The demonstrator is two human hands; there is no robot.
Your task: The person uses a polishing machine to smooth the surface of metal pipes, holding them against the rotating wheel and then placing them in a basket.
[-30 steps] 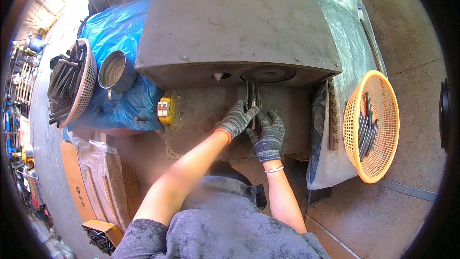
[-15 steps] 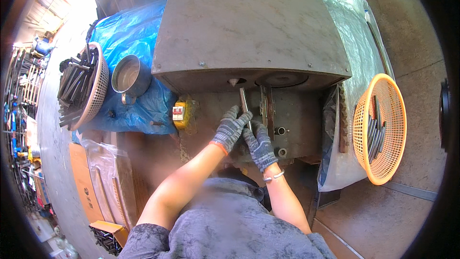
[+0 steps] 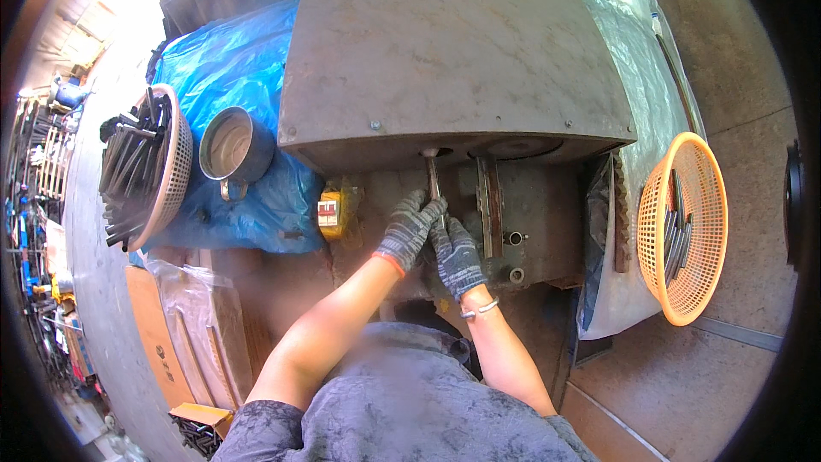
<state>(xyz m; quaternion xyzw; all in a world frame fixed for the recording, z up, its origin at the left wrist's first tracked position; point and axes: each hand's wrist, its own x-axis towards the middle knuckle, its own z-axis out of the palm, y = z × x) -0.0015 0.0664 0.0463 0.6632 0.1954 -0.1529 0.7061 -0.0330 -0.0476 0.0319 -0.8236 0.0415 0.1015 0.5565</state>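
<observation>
Metal tube (image 3: 434, 178), one, reaches up to the hole under one grey housing (image 3: 453, 43), which overhangs its tip. One blue sheet (image 3: 227, 51) spreads left. Two baskets, pale left (image 3: 177, 175) and orange right (image 3: 653, 239), hold dark rods (image 3: 678, 244) too jumbled to count. One metal mug (image 3: 244, 154). Left hand (image 3: 410, 227): fingers grasping the tube. Right hand (image 3: 457, 258): fingers at its lower end; whether gripping, I cannot tell. One yellow switch box (image 3: 336, 212). Two pipe stubs (image 3: 515, 239).

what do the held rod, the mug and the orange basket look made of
Rod: probably bare metal, smooth, judging by its bright glint. Mug: likely metal, dull grey, with soft reflections. Orange basket: apparently moulded plastic, satin, with evenly repeated perforations.
</observation>
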